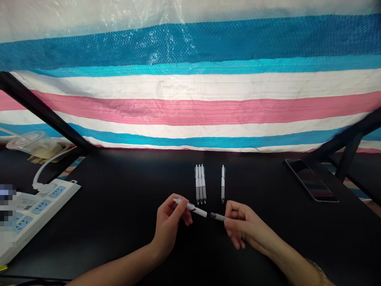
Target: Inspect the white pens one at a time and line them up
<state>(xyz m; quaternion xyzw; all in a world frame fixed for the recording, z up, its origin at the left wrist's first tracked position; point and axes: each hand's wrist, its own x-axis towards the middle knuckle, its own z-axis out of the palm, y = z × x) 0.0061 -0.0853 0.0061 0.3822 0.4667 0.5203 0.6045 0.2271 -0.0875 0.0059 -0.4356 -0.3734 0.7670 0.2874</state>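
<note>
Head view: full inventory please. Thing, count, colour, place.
Tarp: 1, blue-white-pink stripes, behind table
Frame bars: several, black, both sides
Table: 1, black, under the hands
Grouped pens: 3, white-grey, mid-table
Lone pen: 1, white-grey, right of group
Pen barrel: 1, white, left hand
Pen grip: 1, grey, right hand; link to barrel unclear
Phone: 1, dark, table's right
Power strip: 1, white, left
Cable: 1, white, at power strip
Cup: 1, clear, far left
Hands: 2, bare, front centre
</note>
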